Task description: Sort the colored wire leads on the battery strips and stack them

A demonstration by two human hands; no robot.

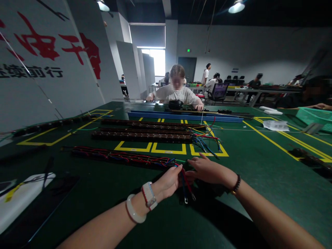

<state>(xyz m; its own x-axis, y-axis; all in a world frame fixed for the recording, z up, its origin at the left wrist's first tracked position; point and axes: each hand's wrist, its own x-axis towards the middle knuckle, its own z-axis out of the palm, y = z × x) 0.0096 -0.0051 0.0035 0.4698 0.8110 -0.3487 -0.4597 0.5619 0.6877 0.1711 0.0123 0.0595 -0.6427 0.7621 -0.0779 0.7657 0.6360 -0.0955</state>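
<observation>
My left hand (169, 180) is closed on a bundle of wires at the right end of a long dark strip assembly (116, 156) with red and blue wiring. Red wires (190, 188) and a blue wire (184, 186) hang below my fingers, ending in metal ring lugs (186, 200). My right hand (206, 170) meets the same bundle from the other side, its fingers bent around the wires and partly hidden by them. A green wire (181, 161) runs from the strip's end to its fingertips.
Further dark strips (142, 135) lie behind, with loose coloured wires (207, 140) at their right end. Beyond them is a blue rail (186, 116). A co-worker (177, 91) sits opposite. A green basket (315, 117) stands right; a white case (23, 197) lies left.
</observation>
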